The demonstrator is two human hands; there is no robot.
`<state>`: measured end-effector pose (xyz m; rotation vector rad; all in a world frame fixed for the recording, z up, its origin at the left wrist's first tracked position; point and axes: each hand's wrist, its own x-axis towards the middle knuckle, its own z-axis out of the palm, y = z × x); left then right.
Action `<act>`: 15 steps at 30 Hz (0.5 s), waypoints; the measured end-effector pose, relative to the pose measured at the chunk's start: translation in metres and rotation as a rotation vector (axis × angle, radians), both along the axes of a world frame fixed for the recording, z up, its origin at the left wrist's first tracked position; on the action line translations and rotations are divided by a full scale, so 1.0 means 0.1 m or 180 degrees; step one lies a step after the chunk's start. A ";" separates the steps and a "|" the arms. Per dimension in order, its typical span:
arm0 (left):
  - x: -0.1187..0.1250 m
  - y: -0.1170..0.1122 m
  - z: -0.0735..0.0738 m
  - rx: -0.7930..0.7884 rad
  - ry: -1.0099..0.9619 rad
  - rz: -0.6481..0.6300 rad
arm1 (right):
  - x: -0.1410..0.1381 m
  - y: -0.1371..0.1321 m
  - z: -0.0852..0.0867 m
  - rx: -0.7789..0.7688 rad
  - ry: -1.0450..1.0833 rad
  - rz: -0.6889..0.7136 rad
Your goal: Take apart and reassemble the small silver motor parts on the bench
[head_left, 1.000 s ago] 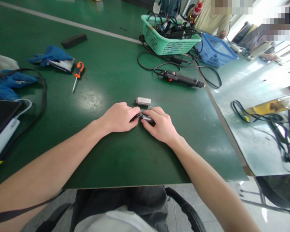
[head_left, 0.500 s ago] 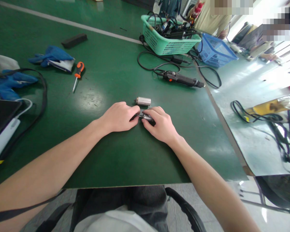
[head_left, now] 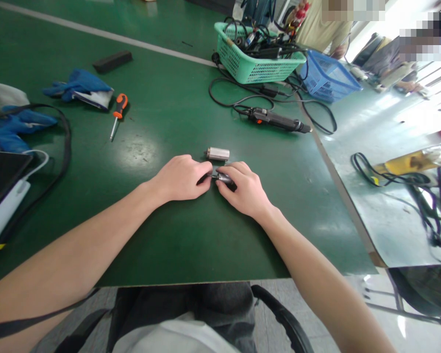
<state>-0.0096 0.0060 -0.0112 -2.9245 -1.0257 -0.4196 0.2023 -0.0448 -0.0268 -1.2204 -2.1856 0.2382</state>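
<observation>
My right hand (head_left: 244, 189) is closed around a small dark metal cylinder (head_left: 225, 179), lying low over the green table. A thin shaft (head_left: 213, 176) sticks out of the cylinder's left end toward my left hand (head_left: 185, 177). The thumb and forefinger of that hand are pinched together at the shaft's tip, and what lies between them is hidden. Just beyond both hands a silver metal cylinder (head_left: 218, 154), like a small motor casing, lies on its side, untouched.
An orange-and-black screwdriver (head_left: 119, 115), blue gloves (head_left: 77, 88) and a dark block (head_left: 112, 62) lie to the left. A black electric screwdriver (head_left: 279, 120) with its cable lies ahead, before a green basket (head_left: 260, 68) of tools and a blue basket (head_left: 327, 78). Other people sit at far right.
Both hands stay almost in place. My left fingertips have shifted very slightly left, and a little more of the shaft shows between the hands.
</observation>
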 end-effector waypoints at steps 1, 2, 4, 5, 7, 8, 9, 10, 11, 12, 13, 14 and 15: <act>0.00 0.00 0.00 0.0002 0.0003 -0.0018 | 0.00 0.00 0.00 0.0004 0.0001 0.0002; 0.00 0.00 0.00 0.0005 0.0005 -0.0038 | 0.00 0.00 0.00 0.0009 0.0001 0.0004; -0.01 0.01 0.00 0.0007 0.0005 -0.0079 | 0.00 0.00 0.00 0.0018 0.0000 0.0005; -0.01 0.01 -0.01 0.0010 0.0000 -0.0092 | 0.00 0.00 0.00 0.0018 -0.0002 0.0003; -0.01 0.01 -0.01 0.0006 -0.0009 -0.0120 | 0.00 0.00 0.00 0.0012 -0.0005 0.0000; -0.01 0.01 -0.01 0.0001 -0.0015 -0.0133 | 0.00 0.00 0.00 0.0017 -0.0002 0.0000; -0.01 0.01 -0.02 -0.0007 -0.0020 -0.0146 | 0.00 0.00 0.00 0.0025 0.0002 0.0003; -0.01 0.02 -0.02 -0.0014 -0.0027 -0.0154 | 0.00 0.00 0.00 0.0032 0.0007 0.0009; -0.01 0.02 -0.02 -0.0024 -0.0034 -0.0164 | 0.00 0.00 0.00 0.0039 0.0013 0.0017; -0.01 0.02 -0.02 -0.0033 -0.0038 -0.0175 | 0.00 0.00 0.00 0.0041 0.0016 0.0022; -0.01 0.02 -0.02 -0.0038 -0.0042 -0.0181 | 0.00 0.00 0.00 0.0039 0.0016 0.0025; -0.01 0.02 -0.02 -0.0041 -0.0043 -0.0187 | 0.00 0.00 0.00 0.0030 0.0010 0.0025; -0.01 0.03 -0.02 -0.0046 -0.0043 -0.0192 | 0.00 0.00 0.00 0.0025 0.0003 0.0024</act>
